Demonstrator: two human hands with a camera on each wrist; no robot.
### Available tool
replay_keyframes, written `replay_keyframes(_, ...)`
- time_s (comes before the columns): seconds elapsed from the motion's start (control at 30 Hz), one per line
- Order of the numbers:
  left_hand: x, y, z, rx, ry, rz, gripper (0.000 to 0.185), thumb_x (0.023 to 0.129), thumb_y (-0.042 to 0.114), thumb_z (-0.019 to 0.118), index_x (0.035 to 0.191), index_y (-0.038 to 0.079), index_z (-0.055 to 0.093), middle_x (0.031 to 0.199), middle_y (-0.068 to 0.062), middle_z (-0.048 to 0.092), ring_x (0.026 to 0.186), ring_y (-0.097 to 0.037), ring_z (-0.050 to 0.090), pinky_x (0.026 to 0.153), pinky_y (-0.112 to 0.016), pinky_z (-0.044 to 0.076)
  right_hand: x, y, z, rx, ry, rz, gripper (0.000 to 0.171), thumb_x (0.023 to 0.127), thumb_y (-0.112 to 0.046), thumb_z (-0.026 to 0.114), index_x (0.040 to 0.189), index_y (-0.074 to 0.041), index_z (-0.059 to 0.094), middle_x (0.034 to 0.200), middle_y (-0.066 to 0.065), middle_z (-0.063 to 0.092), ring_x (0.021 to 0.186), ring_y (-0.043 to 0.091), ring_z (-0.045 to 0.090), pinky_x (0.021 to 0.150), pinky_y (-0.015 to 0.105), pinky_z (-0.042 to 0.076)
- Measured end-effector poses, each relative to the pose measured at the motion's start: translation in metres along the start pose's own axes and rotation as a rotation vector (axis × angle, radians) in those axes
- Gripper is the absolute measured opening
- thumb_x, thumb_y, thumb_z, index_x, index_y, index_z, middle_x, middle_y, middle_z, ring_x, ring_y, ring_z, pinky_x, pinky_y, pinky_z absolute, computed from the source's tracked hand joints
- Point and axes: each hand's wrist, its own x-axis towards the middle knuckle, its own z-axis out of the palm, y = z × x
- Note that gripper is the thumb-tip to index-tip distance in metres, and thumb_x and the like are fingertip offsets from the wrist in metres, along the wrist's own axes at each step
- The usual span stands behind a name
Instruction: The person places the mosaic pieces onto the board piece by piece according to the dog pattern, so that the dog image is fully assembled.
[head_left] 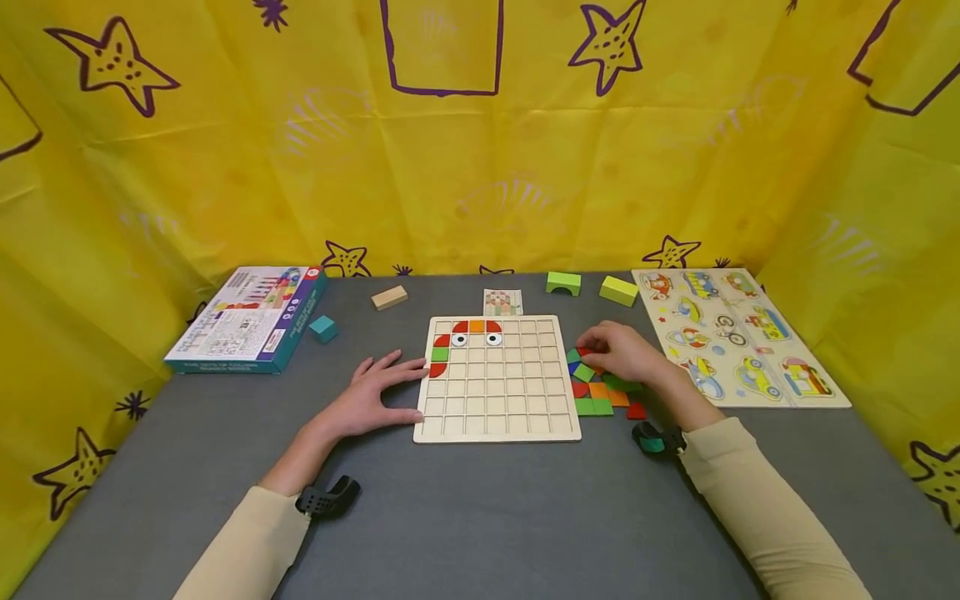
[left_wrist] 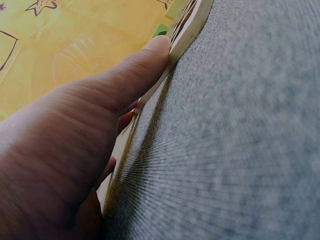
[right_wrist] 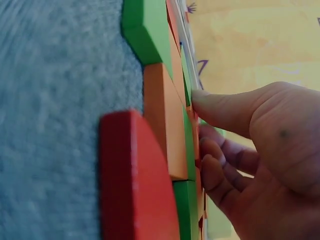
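A wooden grid board [head_left: 495, 392] lies at the table's middle, with red, orange and green tiles and two eye tiles in its top-left cells. My left hand [head_left: 397, 390] rests flat on the grey table at the board's left side. Its thumb [left_wrist: 145, 65] touches the board's edge [left_wrist: 190, 25]. My right hand [head_left: 600, 350] sits on a pile of coloured tiles [head_left: 600, 402] just right of the board. In the right wrist view the right hand [right_wrist: 215, 135] curls its fingers onto a red tile among green [right_wrist: 145, 30], orange [right_wrist: 162, 115] and red [right_wrist: 135, 175] ones.
A game box [head_left: 251, 321] lies at the back left, with a teal block [head_left: 324, 327] and a plain wooden block [head_left: 389, 297] near it. A pattern card [head_left: 502, 302], a green arch [head_left: 563, 283] and a lime block [head_left: 618, 290] stand behind the board. A vehicle puzzle [head_left: 738, 333] lies at the right.
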Motion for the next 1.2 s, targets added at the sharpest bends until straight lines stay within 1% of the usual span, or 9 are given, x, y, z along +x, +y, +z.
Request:
replay_keyframes(0.1,0.001,0.000,0.000,0.002,-0.001,-0.006,0.072,0.084,0.042,0.082,0.146,0.013,0.057,0.156,-0.006,0.044,0.149,-0.043,0.016,0.113,-0.067,-0.002,-0.001,0.002,-0.004,0.012,0.027,-0.009,0.023,0.096,-0.008,0.070,0.116,0.003,0.070,0.103,0.013,0.066,0.089,0.027,0.061,0.079,0.042,0.051)
replay_keyframes(0.23,0.001,0.000,0.001,0.005,-0.010,-0.014,0.073,0.084,0.043,0.082,0.146,0.013,0.057,0.156,-0.006,0.044,0.149,-0.043,0.016,0.113,-0.067,-0.002,-0.003,0.010,-0.010,0.025,0.053,0.030,0.024,0.096,-0.009,0.070,0.118,0.002,0.070,0.104,0.012,0.069,0.089,0.026,0.062,0.081,0.042,0.051)
replay_keyframes(0.33,0.001,0.000,0.001,0.002,-0.011,-0.014,0.073,0.084,0.043,0.082,0.146,0.013,0.057,0.156,-0.006,0.044,0.149,-0.043,0.016,0.113,-0.067,-0.003,-0.004,0.015,-0.015,0.030,0.044,0.068,0.024,0.097,-0.009,0.069,0.118,0.001,0.070,0.104,0.011,0.069,0.090,0.025,0.061,0.083,0.042,0.050)
replay_keyframes(0.4,0.001,0.001,0.000,0.003,-0.010,-0.009,0.072,0.084,0.042,0.082,0.145,0.013,0.057,0.156,-0.006,0.044,0.149,-0.043,0.016,0.113,-0.067,-0.002,-0.006,0.018,-0.017,0.027,0.031,0.077,0.024,0.096,-0.008,0.070,0.117,0.002,0.070,0.103,0.011,0.069,0.089,0.025,0.060,0.082,0.042,0.049)
replay_keyframes(0.6,0.001,0.000,0.000,0.010,-0.012,-0.005,0.072,0.085,0.043,0.081,0.146,0.013,0.057,0.156,-0.006,0.044,0.149,-0.043,0.016,0.113,-0.067,-0.002,-0.011,0.023,-0.025,0.005,0.001,0.067,0.021,0.096,-0.006,0.069,0.115,0.002,0.071,0.099,0.009,0.070,0.088,0.025,0.062,0.081,0.043,0.050)
replay_keyframes(0.8,0.001,0.000,0.001,0.003,-0.014,-0.002,0.072,0.085,0.043,0.080,0.146,0.013,0.056,0.156,-0.006,0.043,0.149,-0.044,0.016,0.113,-0.068,-0.002,-0.018,0.030,-0.035,0.041,0.018,0.094,0.022,0.097,-0.003,0.066,0.118,0.004,0.069,0.104,0.014,0.069,0.091,0.027,0.062,0.080,0.040,0.051)
replay_keyframes(0.93,0.000,-0.001,0.003,0.005,-0.015,0.002,0.072,0.086,0.043,0.080,0.147,0.013,0.056,0.157,-0.006,0.043,0.149,-0.044,0.016,0.113,-0.068,-0.002,-0.023,0.038,-0.039,0.081,0.018,0.136,0.024,0.098,-0.006,0.066,0.119,0.004,0.069,0.108,0.015,0.069,0.091,0.027,0.061,0.078,0.036,0.051)
replay_keyframes(1.03,0.000,-0.001,0.003,0.003,-0.012,0.004,0.072,0.086,0.043,0.080,0.147,0.013,0.056,0.157,-0.006,0.043,0.149,-0.044,0.016,0.113,-0.067,-0.002,-0.026,0.041,-0.041,0.085,0.027,0.154,0.024,0.098,-0.007,0.067,0.120,0.003,0.069,0.109,0.016,0.068,0.091,0.027,0.060,0.078,0.037,0.050)
replay_keyframes(1.2,0.002,-0.001,0.001,0.008,-0.011,-0.003,0.072,0.086,0.043,0.080,0.146,0.012,0.056,0.156,-0.007,0.043,0.149,-0.044,0.016,0.113,-0.067,-0.002,-0.024,0.043,-0.041,0.075,0.051,0.151,0.025,0.098,-0.008,0.067,0.120,0.004,0.067,0.110,0.017,0.067,0.093,0.029,0.060,0.082,0.042,0.049)
